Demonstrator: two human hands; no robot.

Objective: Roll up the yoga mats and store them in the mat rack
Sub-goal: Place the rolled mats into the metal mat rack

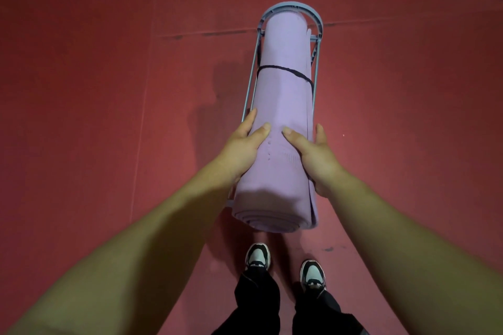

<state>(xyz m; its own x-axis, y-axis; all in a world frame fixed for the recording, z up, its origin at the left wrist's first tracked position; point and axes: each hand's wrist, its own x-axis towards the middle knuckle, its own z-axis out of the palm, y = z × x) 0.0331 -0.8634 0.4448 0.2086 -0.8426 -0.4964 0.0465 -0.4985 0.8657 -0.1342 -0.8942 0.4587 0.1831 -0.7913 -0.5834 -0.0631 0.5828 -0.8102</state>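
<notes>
Upright yoga mat (281, 117) — inside rack (288, 4).

Dim reddish light, soft shadows (left of rack (291, 16)), wide-angle stretch

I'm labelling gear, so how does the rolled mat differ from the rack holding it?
The rolled mat is lilac; the rack is grey-blue. The mat is a thick solid roll; the rack is an open frame of thin rods. The mat's near end sticks out past the rack. Both are long and aligned.
</notes>
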